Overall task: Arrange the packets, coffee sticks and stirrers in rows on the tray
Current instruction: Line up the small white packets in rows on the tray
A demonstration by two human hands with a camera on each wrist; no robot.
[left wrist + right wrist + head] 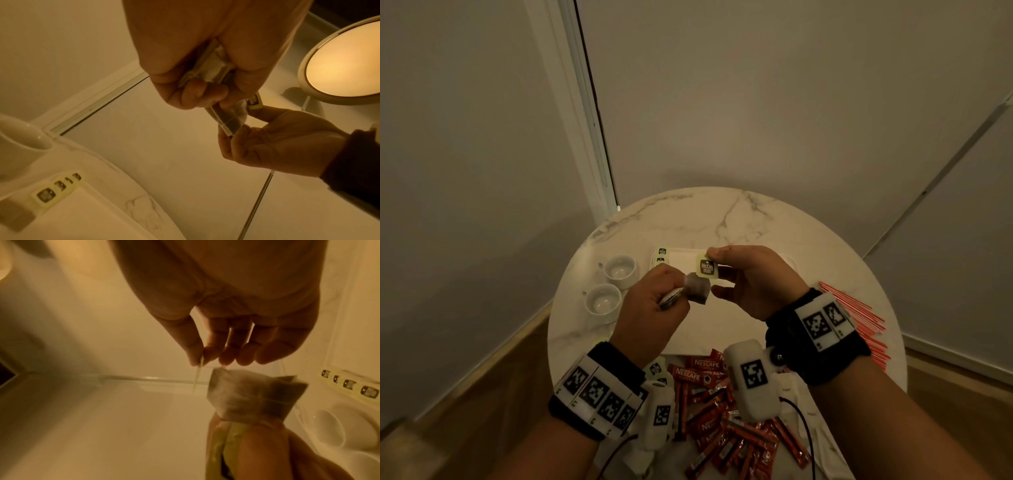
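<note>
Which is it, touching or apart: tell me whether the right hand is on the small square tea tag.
Touching. In the head view the right hand pinches the pale square tea tag at its top corner, thumb on it, above the white tray.

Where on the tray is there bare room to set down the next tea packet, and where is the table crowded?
The tray is bare across its middle, right of the packet row along its left edge. The far tabletop beyond the tray is free too. Crowded: the coffee sticks at the near edge, stirrers on the right, two cups on the left.
</note>
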